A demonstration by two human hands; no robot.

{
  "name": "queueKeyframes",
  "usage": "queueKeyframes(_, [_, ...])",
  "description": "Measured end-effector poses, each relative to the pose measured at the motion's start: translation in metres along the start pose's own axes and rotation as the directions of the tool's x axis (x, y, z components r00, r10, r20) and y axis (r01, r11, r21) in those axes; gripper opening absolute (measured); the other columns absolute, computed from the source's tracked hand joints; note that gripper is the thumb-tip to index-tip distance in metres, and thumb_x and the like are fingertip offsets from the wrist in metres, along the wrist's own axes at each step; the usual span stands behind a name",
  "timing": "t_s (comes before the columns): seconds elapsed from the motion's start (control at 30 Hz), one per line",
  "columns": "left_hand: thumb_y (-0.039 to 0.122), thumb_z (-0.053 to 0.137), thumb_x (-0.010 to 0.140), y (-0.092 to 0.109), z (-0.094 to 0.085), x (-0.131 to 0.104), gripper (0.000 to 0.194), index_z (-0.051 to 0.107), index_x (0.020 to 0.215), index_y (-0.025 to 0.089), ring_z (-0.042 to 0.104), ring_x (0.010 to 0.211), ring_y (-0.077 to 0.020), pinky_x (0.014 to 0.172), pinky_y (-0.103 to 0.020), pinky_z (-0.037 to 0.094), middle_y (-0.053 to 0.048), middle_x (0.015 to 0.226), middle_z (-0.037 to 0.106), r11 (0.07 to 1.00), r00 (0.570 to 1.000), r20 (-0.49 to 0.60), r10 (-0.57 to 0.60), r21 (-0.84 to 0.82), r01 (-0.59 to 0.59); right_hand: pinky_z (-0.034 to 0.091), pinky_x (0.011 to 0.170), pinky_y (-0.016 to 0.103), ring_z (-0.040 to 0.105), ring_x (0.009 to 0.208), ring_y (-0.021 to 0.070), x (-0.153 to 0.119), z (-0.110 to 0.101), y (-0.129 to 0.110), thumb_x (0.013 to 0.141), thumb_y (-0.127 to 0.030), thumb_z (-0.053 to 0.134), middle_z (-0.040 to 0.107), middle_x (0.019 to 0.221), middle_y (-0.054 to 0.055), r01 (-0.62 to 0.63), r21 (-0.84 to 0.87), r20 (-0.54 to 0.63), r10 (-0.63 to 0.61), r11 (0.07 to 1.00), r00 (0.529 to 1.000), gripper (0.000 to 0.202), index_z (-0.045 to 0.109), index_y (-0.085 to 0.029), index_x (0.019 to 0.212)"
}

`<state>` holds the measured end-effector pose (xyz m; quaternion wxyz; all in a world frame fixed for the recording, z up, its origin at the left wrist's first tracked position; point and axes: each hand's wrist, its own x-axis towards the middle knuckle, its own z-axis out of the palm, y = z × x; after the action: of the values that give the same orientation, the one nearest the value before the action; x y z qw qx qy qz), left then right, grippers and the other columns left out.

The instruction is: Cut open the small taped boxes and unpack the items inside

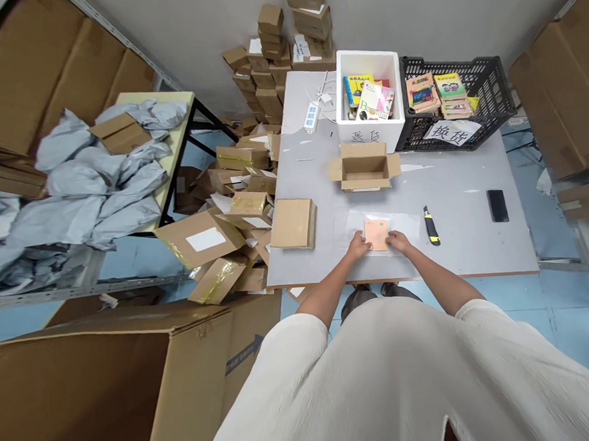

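Note:
A small peach-coloured book (376, 233) lies near the table's front edge, with a small dark mark near its top corner. Under and around it spreads a clear plastic sheet or bag (408, 225); which of the two, I cannot tell. My left hand (358, 245) pinches the book's left edge. At its right edge, my right hand (399, 241) grips with fingers closed. An open cardboard box (365, 169), flaps spread, stands just beyond. To the right of my hands lies a yellow-and-black box cutter (431, 227).
A closed carton (293, 224) sits at the table's left. Behind are a white bin (370, 124) and a black crate (501, 101), both holding books. A phone (498, 206) lies right, a power strip (311, 116) back left. Piled cartons (200, 239) crowd the left floor.

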<state>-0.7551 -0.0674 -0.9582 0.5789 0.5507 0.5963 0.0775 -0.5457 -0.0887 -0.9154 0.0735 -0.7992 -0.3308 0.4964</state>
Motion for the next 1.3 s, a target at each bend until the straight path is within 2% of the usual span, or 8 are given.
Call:
queueKeyframes(0.1, [0.029, 0.08, 0.089, 0.006, 0.007, 0.004, 0.065, 0.052, 0.147, 0.02, 0.077, 0.106, -0.0224, 0.093, -0.035, 0.06, -0.014, 0.134, 0.073, 0.992, 0.993, 0.001, -0.116, -0.041, 0.116, 0.061, 0.102, 0.039, 0.078, 0.109, 0.026, 0.0, 0.001, 0.002, 0.082, -0.027, 0.066, 0.082, 0.119, 0.011, 0.007, 0.046, 0.021, -0.008, 0.999, 1.0, 0.053, 0.074, -0.017, 0.134])
queueKeyframes(0.3, [0.031, 0.071, 0.092, 0.014, 0.008, 0.011, 0.06, 0.053, 0.148, 0.02, 0.069, 0.136, -0.0341, 0.108, -0.047, 0.054, -0.02, 0.149, 0.068, 0.964, 0.981, -0.059, -0.186, 0.182, 0.193, 0.058, 0.108, 0.043, 0.076, 0.114, 0.026, -0.001, 0.003, 0.004, 0.083, -0.024, 0.064, 0.082, 0.119, 0.009, 0.052, 0.01, 0.022, -0.052, 0.999, 0.998, 0.048, 0.077, -0.02, 0.129])
queueKeyframes(0.43, [0.029, 0.074, 0.088, 0.013, 0.003, 0.016, 0.055, 0.059, 0.141, 0.023, 0.076, 0.118, -0.0279, 0.1, -0.041, 0.056, -0.01, 0.123, 0.081, 0.973, 0.981, -0.061, -0.184, 0.127, 0.191, 0.058, 0.107, 0.041, 0.076, 0.111, 0.0235, -0.006, -0.001, 0.005, 0.083, -0.022, 0.064, 0.082, 0.117, 0.009, 0.014, 0.112, 0.057, -0.02, 0.994, 0.998, 0.049, 0.074, -0.018, 0.131])
queueKeyframes(0.63, [0.024, 0.072, 0.09, 0.019, -0.005, 0.01, 0.01, 0.073, 0.1, 0.022, 0.075, 0.09, -0.0206, 0.083, -0.03, 0.057, -0.002, 0.089, 0.078, 0.985, 0.987, -0.041, -0.155, 0.073, 0.158, 0.061, 0.091, 0.034, 0.075, 0.103, 0.0223, -0.013, -0.005, 0.004, 0.085, -0.026, 0.071, 0.081, 0.116, 0.008, -0.031, 0.179, 0.082, 0.017, 0.983, 0.996, 0.04, 0.073, -0.021, 0.125])
queueKeyframes(0.77, [0.022, 0.068, 0.094, 0.033, -0.02, 0.0, 0.007, 0.075, 0.093, 0.022, 0.073, 0.092, -0.0196, 0.089, -0.03, 0.057, -0.002, 0.096, 0.076, 0.996, 0.997, -0.074, -0.025, 0.081, 0.031, 0.061, 0.078, 0.03, 0.075, 0.089, 0.0201, -0.013, -0.014, -0.006, 0.099, -0.042, 0.065, 0.081, 0.107, 0.009, -0.108, 0.235, 0.089, 0.089, 0.966, 0.992, 0.026, 0.074, -0.021, 0.112])
queueKeyframes(0.97, [0.021, 0.061, 0.1, 0.053, -0.056, -0.014, 0.021, 0.077, 0.112, 0.024, 0.07, 0.1, -0.02, 0.1, -0.034, 0.057, -0.007, 0.12, 0.071, 0.935, 0.941, -0.072, 0.332, 0.156, -0.318, 0.062, 0.072, 0.03, 0.078, 0.084, 0.0236, -0.012, -0.053, -0.033, 0.109, -0.07, 0.044, 0.082, 0.098, 0.019, -0.227, 0.532, 0.328, 0.048, 0.816, 0.943, 0.062, 0.074, -0.017, 0.097])
queueKeyframes(1.17, [0.013, 0.058, 0.098, 0.056, -0.07, -0.018, 0.024, 0.075, 0.114, 0.021, 0.069, 0.109, -0.0186, 0.104, -0.033, 0.058, -0.009, 0.128, 0.066, 0.884, 0.884, -0.076, 0.462, 0.119, -0.452, 0.058, 0.06, 0.02, 0.072, 0.063, 0.0151, -0.021, -0.074, -0.049, 0.095, -0.026, 0.082, 0.079, 0.075, 0.007, -0.195, 0.533, 0.33, 0.01, 0.823, 0.944, 0.012, 0.078, -0.016, 0.1])
queueKeyframes(1.3, [0.008, 0.059, 0.094, 0.059, -0.068, -0.016, 0.027, 0.076, 0.111, 0.021, 0.069, 0.12, -0.0209, 0.109, -0.036, 0.058, -0.01, 0.13, 0.067, 0.863, 0.861, -0.072, 0.503, 0.104, -0.495, 0.061, 0.064, 0.019, 0.073, 0.066, 0.0134, -0.036, -0.082, -0.049, 0.088, -0.012, 0.084, 0.082, 0.082, 0.009, -0.212, 0.501, 0.397, -0.005, 0.839, 0.918, 0.015, 0.081, -0.013, 0.103])
